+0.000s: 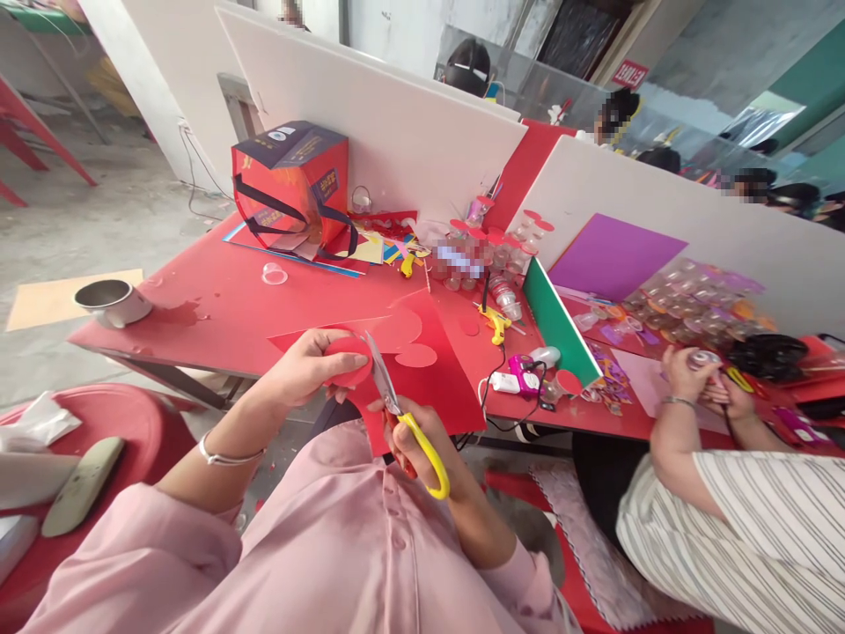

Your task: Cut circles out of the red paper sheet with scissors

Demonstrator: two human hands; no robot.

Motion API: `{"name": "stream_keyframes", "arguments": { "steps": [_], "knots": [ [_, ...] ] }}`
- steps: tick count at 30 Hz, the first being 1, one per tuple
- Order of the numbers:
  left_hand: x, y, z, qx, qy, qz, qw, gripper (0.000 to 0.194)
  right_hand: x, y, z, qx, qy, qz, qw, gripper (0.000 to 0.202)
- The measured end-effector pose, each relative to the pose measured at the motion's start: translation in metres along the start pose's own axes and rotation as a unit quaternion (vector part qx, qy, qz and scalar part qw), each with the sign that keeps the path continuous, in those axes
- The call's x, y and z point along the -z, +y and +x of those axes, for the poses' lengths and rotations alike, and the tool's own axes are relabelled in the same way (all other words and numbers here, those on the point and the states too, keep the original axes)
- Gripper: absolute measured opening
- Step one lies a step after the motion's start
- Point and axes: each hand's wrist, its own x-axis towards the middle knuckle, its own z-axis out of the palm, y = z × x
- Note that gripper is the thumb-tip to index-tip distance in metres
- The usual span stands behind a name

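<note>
Head: right hand (441, 440), one scissors (388, 393)

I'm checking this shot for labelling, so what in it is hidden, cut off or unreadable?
All in the head view:
Left hand: some fingers hidden behind the red disc.
Scissors: handles partly covered by the right hand.
Bag: smaller lettering too small to read.
Clear cups: some masked by a pixelated patch.
Co-worker's striped sleeve: cut off by the right edge.

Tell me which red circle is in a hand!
It's the red circle pinched in the left hand, beside the scissors. Other circles, like the flat one on the red sheet, have no fingers on them.
</note>
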Motion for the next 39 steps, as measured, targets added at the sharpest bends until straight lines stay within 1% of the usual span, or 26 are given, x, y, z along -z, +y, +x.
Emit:
{"name": "stream_keyframes", "arguments": {
  "steps": [9,13,18,25,30,35,39],
  "knots": [
    [0.01,0.007,0.002,-0.001,-0.022,0.071,0.997,0.034,0.005,-0.01,-0.004,-0.036,0.002,-0.008,0.999,0.085],
    [0.013,0.011,0.003,0.007,-0.042,0.088,0.995,0.034,0.008,-0.009,-0.004,-0.029,-0.009,-0.007,1.0,0.086],
    [0.016,0.012,0.004,0.023,-0.043,0.095,0.994,0.023,0.009,-0.002,-0.004,-0.019,-0.014,0.005,1.0,0.086],
    [0.018,0.014,0.004,0.033,-0.059,0.084,0.994,0.022,0.007,-0.001,-0.005,-0.03,-0.015,0.013,0.999,0.085],
    [0.02,0.014,0.006,0.052,-0.065,0.077,0.994,0.02,0.009,0.002,-0.005,-0.031,-0.018,0.017,0.999,0.085],
    [0.026,0.012,0.009,0.056,-0.083,0.084,0.991,0.022,0.012,0.008,-0.005,-0.03,-0.026,0.007,0.999,0.082],
    [0.027,0.015,0.01,0.056,-0.098,0.094,0.989,0.025,0.014,0.011,-0.005,-0.027,-0.034,-0.005,0.999,0.078]
  ]
}}
